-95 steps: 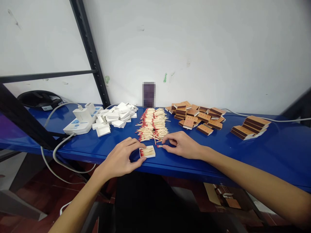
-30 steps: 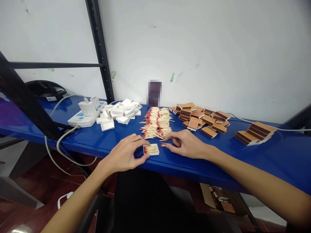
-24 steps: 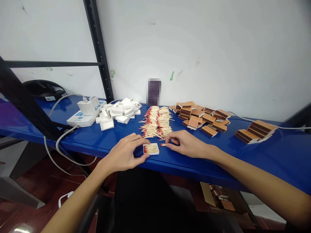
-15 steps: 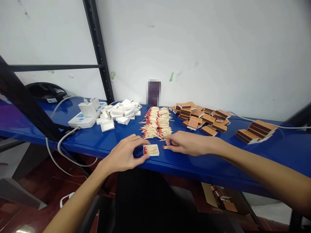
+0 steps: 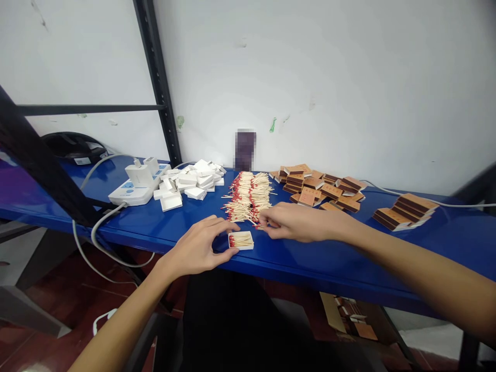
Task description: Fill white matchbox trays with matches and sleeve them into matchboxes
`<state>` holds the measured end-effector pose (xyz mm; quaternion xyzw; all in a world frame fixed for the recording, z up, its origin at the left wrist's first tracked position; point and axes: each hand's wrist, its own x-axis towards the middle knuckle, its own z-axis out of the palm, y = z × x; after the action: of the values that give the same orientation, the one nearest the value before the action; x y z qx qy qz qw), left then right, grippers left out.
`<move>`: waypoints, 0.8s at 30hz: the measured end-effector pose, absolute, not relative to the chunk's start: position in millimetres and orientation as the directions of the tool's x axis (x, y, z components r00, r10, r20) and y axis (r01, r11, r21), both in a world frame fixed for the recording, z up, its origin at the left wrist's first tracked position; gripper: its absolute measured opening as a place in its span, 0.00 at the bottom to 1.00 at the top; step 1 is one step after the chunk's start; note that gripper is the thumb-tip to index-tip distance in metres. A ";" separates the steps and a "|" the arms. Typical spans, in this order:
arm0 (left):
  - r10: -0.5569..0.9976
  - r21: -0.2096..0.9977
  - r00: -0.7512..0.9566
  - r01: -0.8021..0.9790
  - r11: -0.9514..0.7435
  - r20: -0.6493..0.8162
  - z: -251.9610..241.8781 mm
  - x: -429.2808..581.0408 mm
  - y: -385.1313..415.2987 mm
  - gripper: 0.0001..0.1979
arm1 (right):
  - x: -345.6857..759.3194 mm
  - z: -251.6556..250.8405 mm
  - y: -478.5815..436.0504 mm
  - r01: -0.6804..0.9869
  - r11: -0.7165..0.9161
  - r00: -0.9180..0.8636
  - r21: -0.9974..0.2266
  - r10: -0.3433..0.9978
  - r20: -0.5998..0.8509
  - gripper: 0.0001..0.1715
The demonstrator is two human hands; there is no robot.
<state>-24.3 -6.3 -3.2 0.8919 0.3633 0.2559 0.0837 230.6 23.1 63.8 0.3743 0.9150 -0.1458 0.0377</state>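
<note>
My left hand [image 5: 201, 245] grips the left end of a small white matchbox tray [image 5: 250, 247] between thumb and forefinger. Red-tipped matches [image 5: 241, 240] lie inside the tray. Just to its right, my right hand [image 5: 289, 222] is closed in a pinch at the near right edge of the match pile [image 5: 248, 196]; red match heads show at its fingertips. White trays [image 5: 194, 178] are heaped left of the pile. Orange-brown matchbox sleeves [image 5: 321, 187] lie heaped on the right.
The blue shelf [image 5: 310, 263] also carries a white power strip [image 5: 134, 194] with cables at left and stacked matchboxes [image 5: 406, 211] at right. A dark upright post [image 5: 158, 77] stands at the left rear. Below sits a cardboard box [image 5: 333, 315].
My right hand has moved up and slightly left to the near edge of the match pile. My left hand and the tray have stayed in place.
</note>
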 end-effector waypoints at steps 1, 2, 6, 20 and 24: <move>0.696 0.338 0.600 0.609 -0.717 0.395 -3.8 -24.4 -6.1 0.17 | 224.9 67.5 21.7 0.680 0.685 -0.730 -0.261 0.666 -0.155 0.03; 0.701 0.342 0.594 0.613 -0.712 0.394 -4.5 -24.5 -5.8 0.18 | 218.7 70.5 20.4 0.661 0.696 -0.746 -0.282 0.652 -0.139 0.03; 0.719 0.381 0.571 0.610 -0.695 0.397 -5.8 -24.9 -4.8 0.21 | 194.8 69.9 18.4 0.597 0.747 -0.798 -0.291 0.589 -0.125 0.04; 0.654 0.327 0.640 0.566 -0.756 0.404 -2.4 -24.7 -5.6 0.14 | 223.8 67.1 22.2 0.681 0.614 -0.622 -0.400 0.773 0.125 0.11; 0.645 0.298 0.674 0.572 -0.764 0.360 -1.1 -25.2 -5.8 0.16 | 250.8 52.6 26.7 0.755 0.570 -0.574 -0.325 0.813 0.092 0.13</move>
<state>-25.2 -5.8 -1.1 0.9114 0.3336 0.2270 0.0807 250.8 26.7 52.6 0.4465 0.8783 -0.1258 -0.1162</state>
